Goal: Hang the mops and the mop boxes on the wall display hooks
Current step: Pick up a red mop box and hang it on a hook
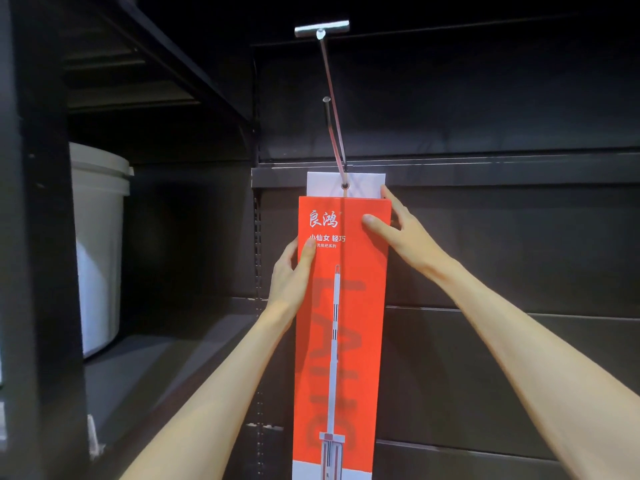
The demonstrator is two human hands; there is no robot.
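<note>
A tall red mop box (349, 306) with white lettering and a mop picture hangs upright against the dark wall panel. Its white top tab (363, 185) has a hole threaded on the metal display hook (330, 98), which juts out from the wall toward me and ends in a crossbar. My left hand (291, 271) grips the box's left edge, thumb on the front. My right hand (398, 226) holds the upper right corner, with one finger up against the white tab.
A white plastic bucket (100, 244) stands on a shelf at the left, behind a black upright post (34, 237). The dark slatted wall panel (502, 237) stretches to the right of the box.
</note>
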